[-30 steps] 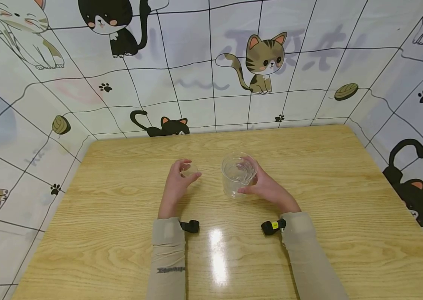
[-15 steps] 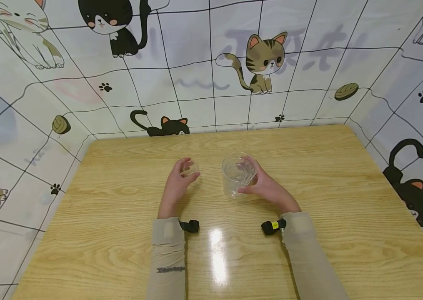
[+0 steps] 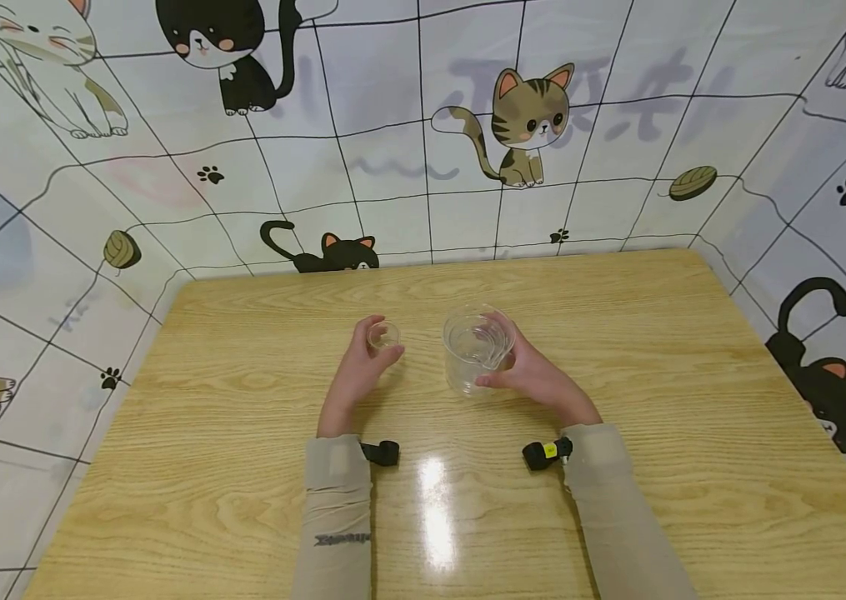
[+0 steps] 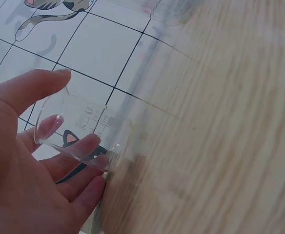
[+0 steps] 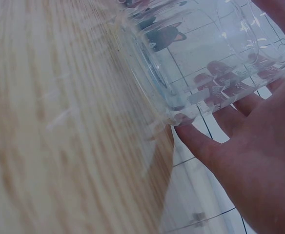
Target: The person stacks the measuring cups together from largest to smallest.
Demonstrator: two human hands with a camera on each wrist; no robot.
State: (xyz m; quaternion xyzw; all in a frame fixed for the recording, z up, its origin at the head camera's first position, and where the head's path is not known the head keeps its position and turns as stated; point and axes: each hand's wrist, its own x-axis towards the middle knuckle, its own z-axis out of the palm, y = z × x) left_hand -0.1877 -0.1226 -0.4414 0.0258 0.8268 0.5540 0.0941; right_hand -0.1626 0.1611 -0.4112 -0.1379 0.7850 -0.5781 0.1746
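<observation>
My left hand curls round a small clear glass beaker, thumb on the near side and fingers on the far side. In the left wrist view, faint printed marks show on that beaker, and its base is at the tabletop. To the right, my right hand grips a larger clear beaker from its right side. Graduation marks run along its wall in the right wrist view. Round outlines inside the larger beaker look like another glass vessel nested in it, though the clear glass makes this hard to tell.
Both beakers stand on a light wooden table, with a gap between them. White cloth walls printed with cats and grid lines enclose its back and sides. A bright light reflection lies on the table between the forearms.
The small beaker and my left hand have shifted very slightly; the beaker's rim shows more plainly between thumb and fingers. My right hand and the larger beaker have stayed still.
</observation>
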